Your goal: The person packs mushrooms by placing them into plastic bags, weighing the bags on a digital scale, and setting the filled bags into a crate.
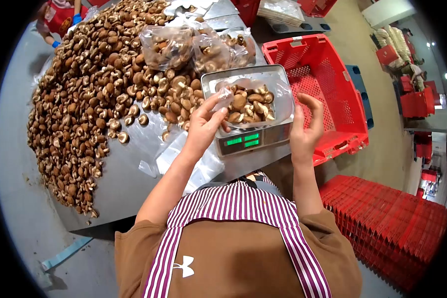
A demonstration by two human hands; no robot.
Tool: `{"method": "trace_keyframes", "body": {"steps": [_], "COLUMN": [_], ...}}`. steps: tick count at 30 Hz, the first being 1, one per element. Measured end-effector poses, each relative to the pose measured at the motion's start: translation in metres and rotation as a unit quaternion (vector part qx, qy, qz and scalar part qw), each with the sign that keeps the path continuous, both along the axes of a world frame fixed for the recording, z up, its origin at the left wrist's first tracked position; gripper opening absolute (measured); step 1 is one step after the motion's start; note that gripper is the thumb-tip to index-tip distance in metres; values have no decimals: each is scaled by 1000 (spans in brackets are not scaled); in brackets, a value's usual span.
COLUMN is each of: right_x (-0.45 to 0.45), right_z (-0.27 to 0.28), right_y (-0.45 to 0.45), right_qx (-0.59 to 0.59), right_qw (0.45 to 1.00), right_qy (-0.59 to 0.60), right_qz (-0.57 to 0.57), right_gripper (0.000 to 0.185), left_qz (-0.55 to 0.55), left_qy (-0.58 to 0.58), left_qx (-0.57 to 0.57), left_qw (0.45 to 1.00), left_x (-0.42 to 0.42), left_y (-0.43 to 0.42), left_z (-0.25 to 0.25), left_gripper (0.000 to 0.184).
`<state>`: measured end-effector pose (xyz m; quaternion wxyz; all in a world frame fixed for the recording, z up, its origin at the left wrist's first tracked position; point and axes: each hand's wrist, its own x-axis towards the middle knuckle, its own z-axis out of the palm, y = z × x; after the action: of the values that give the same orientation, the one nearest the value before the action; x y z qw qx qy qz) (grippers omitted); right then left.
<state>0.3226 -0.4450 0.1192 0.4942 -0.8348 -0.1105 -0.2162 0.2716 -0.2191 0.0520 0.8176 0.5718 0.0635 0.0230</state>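
Note:
A clear plastic bag point(281, 102) with shiitake mushrooms point(251, 103) inside lies on the metal tray of a digital scale point(213, 82), whose green display is lit. My left hand point(206, 121) pinches the gathered edge of the bag at its left side. Right of the scale, my right hand point(307, 124) is raised with thumb and fingers apart and nothing between them, close to the bag's right edge. Several filled mushroom bags point(211, 52) stand just behind the scale.
A large heap of loose mushrooms point(84, 99) covers the left of the metal table point(126, 179). Flat plastic bags point(198, 166) lie before the scale. A red crate point(318, 92) stands at right, with stacked red crates point(387, 218) nearer. Another person's blue-cuffed hands point(77, 19) are at far left.

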Motion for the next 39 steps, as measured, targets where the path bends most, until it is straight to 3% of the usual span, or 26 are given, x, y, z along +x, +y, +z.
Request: {"method": "trace_keyframes", "body": {"steps": [2, 4, 6, 9, 10, 16, 18, 20, 22, 24, 26, 28, 29, 30, 32, 34, 36, 39], "right_x": [-7, -7, 14, 44, 48, 70, 78, 84, 87, 87, 83, 79, 77, 76, 75, 71, 62, 38], "right_z": [19, 20, -4, -75, -75, -94, -97, -87, -87, -78, -52, -46, -44, -42, -27, 0, -3, -28], "right_y": [13, 28, 42, 26, 23, 37, 40, 32, 21, 10, 1, -6, -8, -11, -18, -26, -32, -43], "right_qx": [5, -8, -88, -236, -287, -276, -344, -325, -189, -145, 42, 67, 86, 105, 61, -32, -73, -123], "right_qw": [990, 967, 947, 943, 932, 917, 879, 882, 913, 905, 825, 807, 809, 811, 819, 811, 777, 734], "right_qy": [-80, 7, 41, 77, 98, -16, -11, -25, 44, 70, 315, 339, 333, 327, 279, 238, 169, 242], "right_qz": [113, 256, 306, 221, 198, 287, 330, 342, 360, 394, 467, 479, 477, 474, 497, 534, 602, 623], "right_gripper": [19, 17, 14, 23, 27, 39, 39, 42, 44, 48, 51, 53, 53, 52, 52, 51, 49, 44], "left_qz": [11, 14, 51, 90, 97, 148, 158, 182, 199, 227, 249, 289, 328, 330, 336, 252, 142, 93], "left_qy": [-23, 18, 20, 25, 25, 14, 12, 9, 26, 44, 33, 14, 16, 19, -115, -94, 28, 148], "left_qx": [8, -18, -7, 29, 32, 35, 37, 53, 47, 88, 90, 209, 344, 345, 492, 447, 349, 221], "left_qw": [1000, 1000, 998, 995, 994, 988, 987, 982, 978, 969, 964, 934, 880, 879, 795, 853, 926, 960], "left_x": [4, 4, 5, 2, 3, 8, 10, 12, 11, 11, 13, 13, 11, 6, -7, -24, -37, -69], "left_y": [-1, -4, -7, -14, -17, -43, -46, -46, -47, -48, -53, -60, -63, -66, -73, -87, -101, -116], "left_z": [1, 7, 12, 23, 23, 26, 23, 22, 20, 8, 5, 8, 13, 26, 52, 71, 73, 28], "left_gripper": [42, 43, 44, 39, 39, 42, 42, 42, 36, 29, 24, 26, 29, 29, 33, 36, 30, 13]}}
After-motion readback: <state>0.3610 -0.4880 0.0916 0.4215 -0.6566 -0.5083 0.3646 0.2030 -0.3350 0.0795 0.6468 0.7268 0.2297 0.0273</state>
